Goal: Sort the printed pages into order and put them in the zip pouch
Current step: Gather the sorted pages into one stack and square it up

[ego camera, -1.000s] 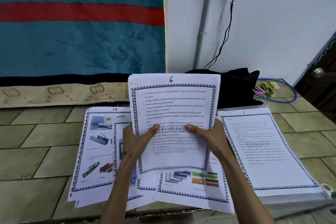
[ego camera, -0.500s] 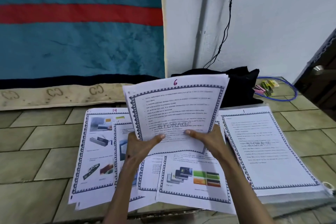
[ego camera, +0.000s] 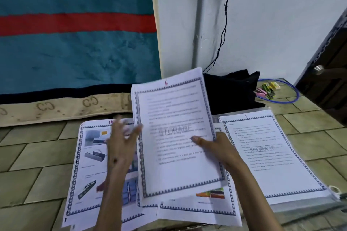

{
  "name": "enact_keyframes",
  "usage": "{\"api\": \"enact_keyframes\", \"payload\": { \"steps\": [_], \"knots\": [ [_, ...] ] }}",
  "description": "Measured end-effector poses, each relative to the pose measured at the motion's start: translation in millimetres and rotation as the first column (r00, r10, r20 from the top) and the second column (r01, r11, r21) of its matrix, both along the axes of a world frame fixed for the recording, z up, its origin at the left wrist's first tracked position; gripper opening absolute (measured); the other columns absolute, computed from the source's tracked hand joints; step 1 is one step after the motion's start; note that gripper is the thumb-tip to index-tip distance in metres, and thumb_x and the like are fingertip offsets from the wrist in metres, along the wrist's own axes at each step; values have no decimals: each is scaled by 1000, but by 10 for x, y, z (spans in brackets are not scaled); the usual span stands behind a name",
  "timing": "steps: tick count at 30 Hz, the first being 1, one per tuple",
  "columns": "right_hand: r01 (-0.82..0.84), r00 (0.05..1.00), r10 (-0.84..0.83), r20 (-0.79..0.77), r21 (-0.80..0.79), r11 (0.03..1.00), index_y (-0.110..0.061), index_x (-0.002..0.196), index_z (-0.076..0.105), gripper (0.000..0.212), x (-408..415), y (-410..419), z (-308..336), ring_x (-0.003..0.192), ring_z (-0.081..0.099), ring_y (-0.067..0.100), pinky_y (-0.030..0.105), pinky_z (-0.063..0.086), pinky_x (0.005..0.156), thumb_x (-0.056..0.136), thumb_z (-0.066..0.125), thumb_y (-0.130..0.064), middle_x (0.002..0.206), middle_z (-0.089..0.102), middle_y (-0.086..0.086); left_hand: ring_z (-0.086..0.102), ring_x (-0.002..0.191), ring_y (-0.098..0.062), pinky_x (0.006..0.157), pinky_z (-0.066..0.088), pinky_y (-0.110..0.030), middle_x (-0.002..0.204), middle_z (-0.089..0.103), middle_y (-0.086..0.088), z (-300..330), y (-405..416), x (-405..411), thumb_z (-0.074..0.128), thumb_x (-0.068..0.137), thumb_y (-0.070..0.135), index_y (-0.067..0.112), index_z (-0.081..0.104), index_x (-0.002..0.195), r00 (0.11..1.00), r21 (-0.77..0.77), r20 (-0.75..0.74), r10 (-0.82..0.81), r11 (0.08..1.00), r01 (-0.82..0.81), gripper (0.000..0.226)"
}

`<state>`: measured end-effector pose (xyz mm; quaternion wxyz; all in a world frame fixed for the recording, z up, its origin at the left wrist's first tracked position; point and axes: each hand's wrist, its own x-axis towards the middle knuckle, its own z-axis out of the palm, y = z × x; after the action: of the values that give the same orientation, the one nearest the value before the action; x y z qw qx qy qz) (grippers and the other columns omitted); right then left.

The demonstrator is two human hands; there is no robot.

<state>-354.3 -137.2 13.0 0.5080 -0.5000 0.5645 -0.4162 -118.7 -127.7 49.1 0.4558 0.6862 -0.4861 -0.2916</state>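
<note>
Over the middle of the tiled floor, head view only: left hand has let go of the page marked 6. Half a second ago both thumbs pinched its lower part; now the left fingers are spread and straight, blurred, holding nothing, hovering above the page marked 14. Right hand alone holds page 6, thumb on the face near the right edge, other fingers hidden behind the sheet. Page has also swung: it was tipped back and flatter, now it stands more upright and twisted, top leaning toward the right. Long axis runs from near edge of the floor spread up toward the wall, header and "6" at the far end, text facing the camera. My read: page 6 is identified and is being carried one-handed toward the sorted side, where the page marked 1 lies on the clear zip pouch at the right; the free left hand likely goes for the next sheet. Loose pages underneath are unsorted, so the job is early. Single-edge hold means the sheet can flop.
</note>
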Motion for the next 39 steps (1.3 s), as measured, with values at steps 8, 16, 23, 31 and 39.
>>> {"api": "enact_keyframes", "payload": {
  "steps": [8, 16, 23, 31, 39],
  "knots": [
    [-164, 975, 187, -117, 179, 970, -12, 104, 68, 37, -6, 216, -154, 91, 71, 18, 38, 56, 86, 73, 78, -31, 101, 74, 1, 29, 140, -21, 112, 20, -37, 149, 37, -6, 303, -700, -390, 25, 97, 49, 18, 30, 144, 708, -34, 645, -287, 915, 402, 57],
    [-168, 977, 194, -91, 240, 956, -9, 110, 66, 54, -40, 263, -280, 94, 70, 15, 40, 54, 89, 66, 82, -38, 103, 74, 0, 56, 92, -27, 76, 37, -34, 95, 62, 1, 174, -716, -495, 33, 99, 40, 18, 50, 101, 722, -39, 566, -398, 862, 506, 27],
    [-224, 959, 233, -162, 71, 972, -30, 126, 51, 47, 82, 237, -138, 116, 55, -2, 18, 45, 95, 85, 58, -51, 124, 60, -16, 53, 78, -23, 68, 31, -31, 78, 58, 4, 111, -722, -457, 40, 98, 32, 15, 49, 86, 752, -132, 562, -345, 860, 492, 23],
    [-46, 995, 19, -98, -283, 958, -35, 148, 2, 96, 537, -80, 338, 143, 2, -4, 27, 8, 118, 69, 19, -86, 151, 5, -26, 54, 98, -19, 86, 33, -34, 96, 63, 4, 107, -667, -562, 36, 99, 33, 19, 52, 97, 684, -56, 614, -395, 842, 536, 20],
    [-3, 996, -25, -87, -307, 952, -25, 148, 19, 52, 556, -116, 298, 133, 24, -10, 11, 20, 109, 99, 31, -38, 142, 25, -22, 50, 91, -16, 77, 23, -28, 87, 58, 9, 45, -588, -548, 33, 100, 30, 19, 49, 91, 679, -93, 624, -387, 825, 557, 22]
  ]
}}
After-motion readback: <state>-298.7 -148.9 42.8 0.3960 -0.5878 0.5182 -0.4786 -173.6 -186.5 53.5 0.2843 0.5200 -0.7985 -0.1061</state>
